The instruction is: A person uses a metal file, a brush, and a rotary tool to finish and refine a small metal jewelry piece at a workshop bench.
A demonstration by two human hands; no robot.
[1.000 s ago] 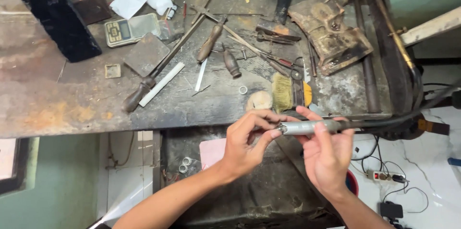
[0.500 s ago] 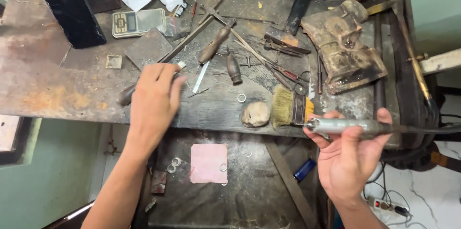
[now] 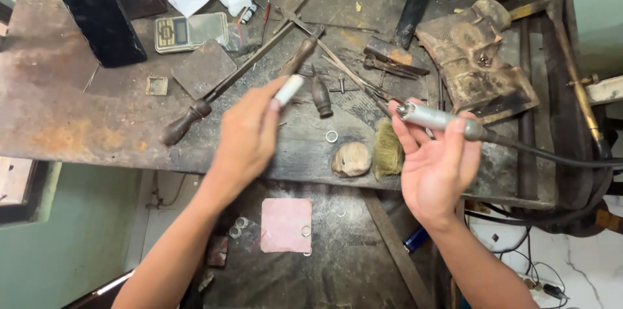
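Note:
My right hand [image 3: 433,169] is raised palm up over the bench's front edge. It is closed around a grey cylindrical handpiece [image 3: 441,118], whose tip points up and left; a black cable [image 3: 551,156] trails off to the right. My left hand [image 3: 250,130] hovers over the middle of the bench and pinches a short white stick [image 3: 289,89] between thumb and fingers. A gap of about a hand's width lies between the stick and the handpiece tip.
The worn metal bench [image 3: 78,121] carries a long wooden-handled file [image 3: 195,112], a small scale [image 3: 188,30], a black box [image 3: 97,11], a brush [image 3: 387,150], a pale lump [image 3: 352,158], a small ring [image 3: 331,136] and a battered block [image 3: 477,56]. A pink square [image 3: 286,225] lies on the shelf below.
My left hand left the handpiece, reached onto the bench, and has come up holding the white stick. My right hand kept the handpiece and turned its tip upward.

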